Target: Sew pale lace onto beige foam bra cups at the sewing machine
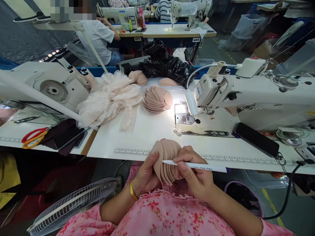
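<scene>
A fanned stack of beige bra cups (169, 157) is held at the table's front edge by my left hand (149, 172), its thumb pressing on the near cup. My right hand (197, 175) grips a white marking pen (206, 166) with lettering on its barrel. The pen's tip points left and meets the face of a cup in the stack. Some fingers of my left hand are hidden behind the cups. Farther back on the table lies another fanned pile of cups (157, 99), beside a heap of cream lace fabric (110, 98).
A sewing machine (216, 88) with a lit lamp stands at right, with thread snips (216, 133) and a phone (257, 139) before it. Scissors (35, 136) lie at left. A fan (73, 203) is below. Another person (98, 41) sits at a far machine.
</scene>
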### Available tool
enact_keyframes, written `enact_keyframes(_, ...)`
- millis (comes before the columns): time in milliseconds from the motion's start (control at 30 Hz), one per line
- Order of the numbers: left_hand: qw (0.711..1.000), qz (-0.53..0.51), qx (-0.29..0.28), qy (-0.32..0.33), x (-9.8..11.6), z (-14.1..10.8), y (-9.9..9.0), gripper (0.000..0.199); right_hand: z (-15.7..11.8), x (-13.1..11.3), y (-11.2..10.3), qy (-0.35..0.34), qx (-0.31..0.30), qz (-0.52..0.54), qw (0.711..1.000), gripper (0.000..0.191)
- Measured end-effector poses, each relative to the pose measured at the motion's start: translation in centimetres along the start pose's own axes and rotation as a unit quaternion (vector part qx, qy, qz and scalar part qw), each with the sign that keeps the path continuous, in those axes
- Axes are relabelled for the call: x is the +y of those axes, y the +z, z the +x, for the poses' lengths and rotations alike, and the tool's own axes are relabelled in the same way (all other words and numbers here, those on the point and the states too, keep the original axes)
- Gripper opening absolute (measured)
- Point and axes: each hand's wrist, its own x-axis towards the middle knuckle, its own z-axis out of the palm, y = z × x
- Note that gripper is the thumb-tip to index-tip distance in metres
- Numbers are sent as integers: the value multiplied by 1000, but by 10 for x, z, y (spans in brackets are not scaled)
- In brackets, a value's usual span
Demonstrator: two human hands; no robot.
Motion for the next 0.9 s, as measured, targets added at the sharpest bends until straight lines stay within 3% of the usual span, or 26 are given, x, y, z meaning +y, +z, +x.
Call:
enact_keyframes(133, 1000, 1, 20, 24, 1, 0, 2, 91, 0, -1, 0, -13, 23, 2, 1000, 18)
enact_keyframes(333, 1000, 24, 7, -5, -2, 1, 0, 79, -1, -1, 0, 4, -14, -24, 1000, 20)
enact_keyframes(433, 997, 69, 29, 33, 1, 0, 5, 75, -1, 1, -5, -16, 8, -14, 1000, 22)
enact_keyframes(500, 984, 154, 44, 76, 8, -3, 11, 75, 2, 2, -11, -3, 40, -36, 999, 24)
enact_keyframes(600, 925, 359, 30, 120, 26, -8, 18, 92, 10, 0, -22, 101, 29, -62, 993, 25)
enact_keyframes(700, 828, 540, -6, 153, 44, -6, 17, 110, 21, -6, -27, 189, -60, -43, 979, 31)
enact_keyframes(800, 736, 648, -37, 190, 55, 3, 12, 114, 29, -12, -24, 214, -117, -47, 969, 50)
enact_keyframes(833, 716, 667, -43, 202, 56, 7, 11, 113, 32, -12, -22, 217, -122, -43, 968, 53)
enact_keyframes(900, 701, 677, -35, 223, 57, 13, 10, 109, 35, -10, -20, 218, -104, -15, 970, 54)
